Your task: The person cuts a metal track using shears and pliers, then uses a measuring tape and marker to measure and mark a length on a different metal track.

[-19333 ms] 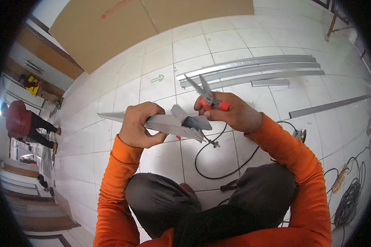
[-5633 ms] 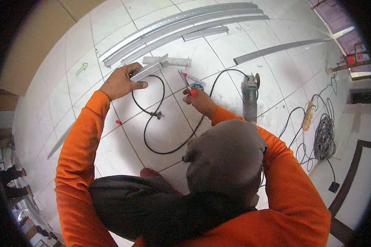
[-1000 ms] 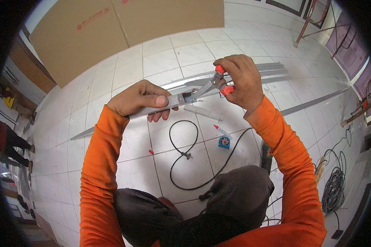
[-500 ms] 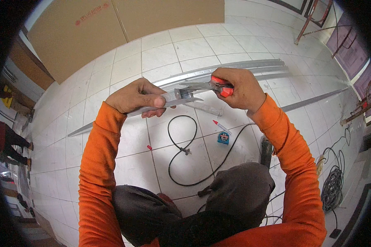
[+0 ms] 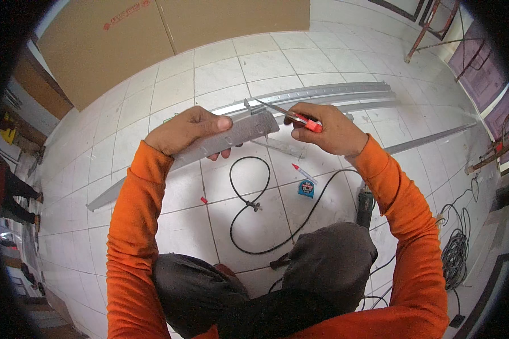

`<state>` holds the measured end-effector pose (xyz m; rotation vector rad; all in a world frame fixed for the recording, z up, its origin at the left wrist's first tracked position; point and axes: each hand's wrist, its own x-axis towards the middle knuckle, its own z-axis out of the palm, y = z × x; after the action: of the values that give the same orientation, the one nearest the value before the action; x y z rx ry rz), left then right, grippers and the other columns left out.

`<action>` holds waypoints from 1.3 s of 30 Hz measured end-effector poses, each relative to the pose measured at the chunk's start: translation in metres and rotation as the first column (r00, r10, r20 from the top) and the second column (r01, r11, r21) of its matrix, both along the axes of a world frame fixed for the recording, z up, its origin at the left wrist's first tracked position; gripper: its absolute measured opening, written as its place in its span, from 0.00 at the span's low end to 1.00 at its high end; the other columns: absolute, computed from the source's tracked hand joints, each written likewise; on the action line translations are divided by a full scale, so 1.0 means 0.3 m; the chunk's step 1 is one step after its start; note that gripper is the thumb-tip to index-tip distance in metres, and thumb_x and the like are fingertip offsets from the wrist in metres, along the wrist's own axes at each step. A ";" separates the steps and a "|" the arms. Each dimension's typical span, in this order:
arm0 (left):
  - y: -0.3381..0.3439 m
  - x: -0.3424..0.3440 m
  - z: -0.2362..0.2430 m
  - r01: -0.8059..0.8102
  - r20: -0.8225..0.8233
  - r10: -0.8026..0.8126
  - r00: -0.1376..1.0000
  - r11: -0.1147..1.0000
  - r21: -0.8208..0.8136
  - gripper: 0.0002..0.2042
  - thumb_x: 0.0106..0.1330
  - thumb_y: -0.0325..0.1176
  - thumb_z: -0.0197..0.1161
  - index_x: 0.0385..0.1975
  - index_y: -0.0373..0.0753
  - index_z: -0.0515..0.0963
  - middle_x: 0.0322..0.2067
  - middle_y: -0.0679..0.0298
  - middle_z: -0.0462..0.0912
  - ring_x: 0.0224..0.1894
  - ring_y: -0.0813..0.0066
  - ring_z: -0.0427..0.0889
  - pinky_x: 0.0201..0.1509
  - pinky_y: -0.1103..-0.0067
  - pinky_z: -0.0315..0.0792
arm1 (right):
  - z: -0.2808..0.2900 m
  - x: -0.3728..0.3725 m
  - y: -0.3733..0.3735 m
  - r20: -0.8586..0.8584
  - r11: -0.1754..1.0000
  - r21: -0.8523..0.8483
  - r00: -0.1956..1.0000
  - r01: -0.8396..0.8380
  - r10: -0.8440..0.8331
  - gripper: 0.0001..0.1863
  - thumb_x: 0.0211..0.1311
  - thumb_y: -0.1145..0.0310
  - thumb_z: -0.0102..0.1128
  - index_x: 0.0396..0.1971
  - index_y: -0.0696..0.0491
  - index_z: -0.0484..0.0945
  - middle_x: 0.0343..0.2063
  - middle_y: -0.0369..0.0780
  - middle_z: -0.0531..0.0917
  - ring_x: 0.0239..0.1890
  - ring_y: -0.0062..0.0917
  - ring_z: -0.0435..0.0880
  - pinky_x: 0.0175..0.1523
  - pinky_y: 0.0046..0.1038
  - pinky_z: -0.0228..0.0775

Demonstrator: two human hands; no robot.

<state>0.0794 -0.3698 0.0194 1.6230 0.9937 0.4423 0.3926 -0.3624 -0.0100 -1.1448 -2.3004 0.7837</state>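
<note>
Orange, orange everywhere! Here's the left sleeve (image 5: 133,243), long and bright, running right down to the wrist, and look at those ring-like creases bunching along the forearm. The right sleeve (image 5: 410,243) matches it, same vivid cloth, big loose folds, snug at the cuff. Out of those cuffs come a bare left hand (image 5: 189,133) and a bare right hand (image 5: 331,130). Down below, dark grey trousers (image 5: 331,254), rounded and rumpled over the knees, black cloth (image 5: 266,316) at the lap, and there, a reddish shoe (image 5: 224,269), mostly hidden!
</note>
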 end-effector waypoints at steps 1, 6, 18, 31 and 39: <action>-0.003 0.006 -0.003 0.005 0.003 -0.005 1.000 1.000 0.003 0.30 0.63 0.56 0.63 0.37 0.25 0.82 0.28 0.53 0.85 0.24 0.72 0.82 0.27 0.79 0.76 | -0.014 0.006 0.003 -0.052 0.992 0.123 0.999 0.022 -0.016 0.20 0.56 0.60 0.64 0.45 0.57 0.79 0.34 0.49 0.83 0.38 0.40 0.82 0.45 0.37 0.72; -0.029 0.021 0.006 -0.018 0.013 0.019 1.000 0.994 -0.107 0.25 0.65 0.52 0.64 0.36 0.28 0.82 0.25 0.59 0.82 0.23 0.75 0.79 0.26 0.79 0.74 | -0.021 0.008 0.003 -0.017 0.994 0.108 1.000 0.021 -0.019 0.23 0.57 0.60 0.64 0.49 0.58 0.77 0.38 0.51 0.82 0.41 0.46 0.81 0.47 0.38 0.73; -0.077 0.056 0.031 0.053 -0.235 -0.023 0.972 0.991 0.121 0.12 0.60 0.40 0.72 0.28 0.36 0.82 0.19 0.72 0.77 0.22 0.85 0.71 0.26 0.83 0.67 | -0.019 0.017 -0.035 0.032 0.933 0.348 0.993 0.094 -0.112 0.15 0.51 0.66 0.63 0.40 0.52 0.80 0.34 0.46 0.83 0.38 0.45 0.82 0.43 0.40 0.73; -0.099 0.081 -0.009 0.142 -0.354 0.038 0.935 0.872 0.469 0.15 0.61 0.37 0.70 0.40 0.31 0.82 0.25 0.51 0.82 0.25 0.63 0.77 0.35 0.72 0.74 | 0.024 0.045 -0.029 0.141 0.870 0.489 0.978 0.065 -0.152 0.16 0.45 0.68 0.65 0.38 0.51 0.79 0.31 0.43 0.83 0.35 0.43 0.82 0.40 0.41 0.73; -0.103 0.081 -0.042 0.168 -0.378 0.064 0.924 0.818 0.550 0.15 0.61 0.38 0.69 0.38 0.30 0.82 0.25 0.48 0.82 0.25 0.53 0.79 0.34 0.70 0.75 | 0.022 0.050 -0.039 0.157 0.885 0.459 0.974 0.077 -0.166 0.11 0.45 0.72 0.66 0.31 0.53 0.76 0.27 0.43 0.80 0.30 0.43 0.79 0.35 0.37 0.72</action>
<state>0.1038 -0.4007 0.0067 2.3502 1.1673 0.4191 0.4076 -0.3741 -0.0033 -1.1659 -2.3599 0.0740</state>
